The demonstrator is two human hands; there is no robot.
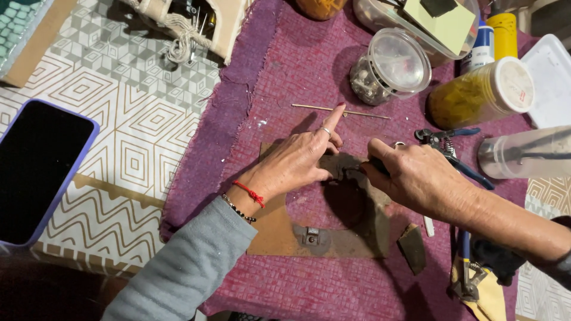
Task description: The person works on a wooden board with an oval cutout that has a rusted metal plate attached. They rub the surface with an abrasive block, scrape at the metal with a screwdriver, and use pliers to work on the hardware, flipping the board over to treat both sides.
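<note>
From the head camera, looking down: a maroon woven cloth (309,71) covers the middle of the worktop (137,142), whose bare part wears a white-and-tan geometric pattern. On the cloth lies a flat brown leather piece with a round hole cut through it (279,229), and a small metal fitting sits on its lower edge.

The left hand (300,160), in a grey sleeve with a red string and a dark bead bracelet at the wrist, rests on the upper left of the leather. Its index finger, wearing a silver ring, stretches out straight, with its tip at a thin wooden stick (363,113) lying on the cloth; the other fingers are curled in and the thumb presses on the leather's dark upper edge. It grips nothing.

The right hand (416,175) is closed around a small dark tool (376,166), its tip set against the leather just beside the left thumb; what kind of tool it is cannot be told.

Just beyond the right hand lie blue-handled pliers (449,148). Farther back stand a clear plastic tub of small metal parts (386,68), tilted on its side, and a jar of yellow material with a white lid (482,95). A dark wedge-shaped scrap (412,246) lies right of the leather. A black-screened phone in a lilac case (38,169) lies at the left edge, well apart.
</note>
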